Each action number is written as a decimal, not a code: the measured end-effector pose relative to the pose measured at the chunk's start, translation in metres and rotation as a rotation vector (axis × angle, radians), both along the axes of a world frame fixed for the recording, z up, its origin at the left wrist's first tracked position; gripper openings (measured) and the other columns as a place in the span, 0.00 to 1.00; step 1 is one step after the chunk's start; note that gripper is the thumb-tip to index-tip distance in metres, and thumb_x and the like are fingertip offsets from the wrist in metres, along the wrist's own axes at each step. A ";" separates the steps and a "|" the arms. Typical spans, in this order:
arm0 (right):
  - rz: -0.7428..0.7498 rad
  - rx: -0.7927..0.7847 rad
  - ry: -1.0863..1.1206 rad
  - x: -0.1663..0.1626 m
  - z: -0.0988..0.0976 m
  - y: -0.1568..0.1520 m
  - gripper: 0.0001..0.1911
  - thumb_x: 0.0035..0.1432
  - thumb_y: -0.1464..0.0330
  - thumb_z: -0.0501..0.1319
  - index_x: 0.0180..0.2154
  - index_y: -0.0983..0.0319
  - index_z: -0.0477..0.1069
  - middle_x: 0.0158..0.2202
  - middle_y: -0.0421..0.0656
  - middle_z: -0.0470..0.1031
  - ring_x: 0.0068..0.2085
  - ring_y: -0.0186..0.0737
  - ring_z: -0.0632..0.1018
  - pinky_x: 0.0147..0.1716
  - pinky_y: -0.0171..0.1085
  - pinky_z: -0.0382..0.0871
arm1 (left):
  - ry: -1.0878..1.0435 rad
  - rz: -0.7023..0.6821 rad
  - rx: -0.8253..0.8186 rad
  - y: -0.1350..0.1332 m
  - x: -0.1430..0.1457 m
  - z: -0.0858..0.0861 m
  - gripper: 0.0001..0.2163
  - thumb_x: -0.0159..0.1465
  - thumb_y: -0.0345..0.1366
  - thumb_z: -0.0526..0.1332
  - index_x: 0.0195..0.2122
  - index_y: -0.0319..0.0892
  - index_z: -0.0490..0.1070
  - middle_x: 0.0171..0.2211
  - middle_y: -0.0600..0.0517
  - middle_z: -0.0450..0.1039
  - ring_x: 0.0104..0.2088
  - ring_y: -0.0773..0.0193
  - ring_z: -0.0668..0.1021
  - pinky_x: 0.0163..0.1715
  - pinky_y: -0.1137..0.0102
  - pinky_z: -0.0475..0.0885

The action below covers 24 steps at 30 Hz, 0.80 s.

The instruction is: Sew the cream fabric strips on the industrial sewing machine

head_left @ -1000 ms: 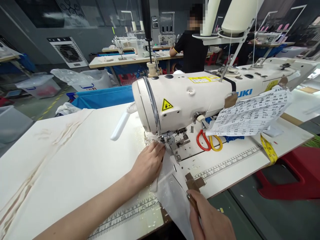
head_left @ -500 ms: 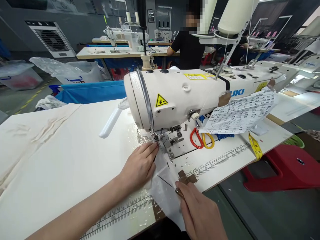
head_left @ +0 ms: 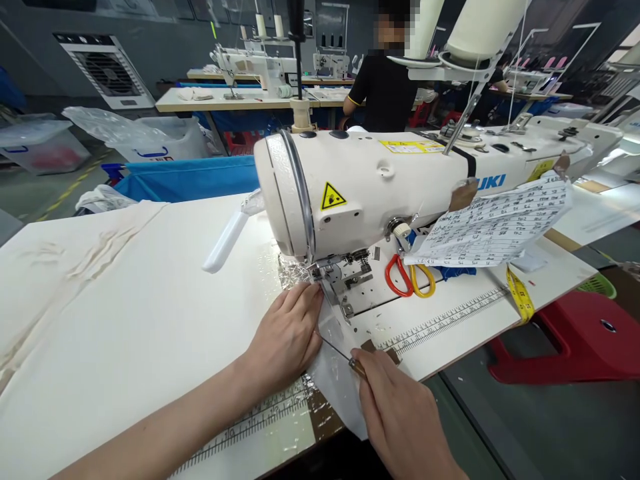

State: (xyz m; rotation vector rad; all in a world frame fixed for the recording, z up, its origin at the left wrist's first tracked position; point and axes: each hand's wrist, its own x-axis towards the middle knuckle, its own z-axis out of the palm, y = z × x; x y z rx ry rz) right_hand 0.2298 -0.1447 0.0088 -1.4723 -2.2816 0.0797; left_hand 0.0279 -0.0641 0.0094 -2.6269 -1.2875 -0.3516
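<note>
Close in front of the needle area of a white sewing machine (head_left: 360,193), my left hand (head_left: 290,330) has its fingers pressed together on a thin white fabric piece (head_left: 337,393). The fabric runs from the presser foot down over the table's front edge. An awl (head_left: 356,367) with a wooden handle is gripped in my right hand (head_left: 400,407), right of the fabric. Its thin metal shaft points up and left across the fabric, and the tip lies by my left thumb. My left fingertips partly hide the fabric near the foot.
Red-and-yellow-handled scissors (head_left: 411,279) lie beside the machine bed. A handwritten sheet (head_left: 493,227) hangs from the machine arm. A yellow tape measure (head_left: 520,297) drapes over the table edge near a red stool (head_left: 575,340). Cream fabric (head_left: 95,257) lies left. Beyond, a person (head_left: 383,93) sits facing away.
The awl's tip has come up and left to my left thumb. My left hand stays by the presser foot, and the fabric's lower part has shifted slightly. The whole view has moved a little.
</note>
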 end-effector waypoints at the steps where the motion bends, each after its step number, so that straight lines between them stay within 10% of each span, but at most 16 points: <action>1: 0.000 0.008 -0.009 -0.001 0.001 0.001 0.18 0.63 0.78 0.47 0.50 0.62 0.68 0.36 0.46 0.79 0.29 0.44 0.82 0.21 0.37 0.72 | 0.003 0.000 0.002 -0.001 0.000 0.000 0.23 0.68 0.32 0.46 0.60 0.25 0.66 0.60 0.36 0.68 0.61 0.46 0.68 0.58 0.55 0.68; 24: 0.026 0.013 -0.033 -0.019 0.003 0.021 0.17 0.63 0.78 0.49 0.50 0.63 0.66 0.36 0.45 0.79 0.30 0.43 0.81 0.24 0.36 0.70 | -0.041 -0.055 -0.064 -0.005 -0.004 0.000 0.23 0.70 0.33 0.46 0.63 0.27 0.63 0.62 0.37 0.66 0.63 0.49 0.66 0.66 0.53 0.56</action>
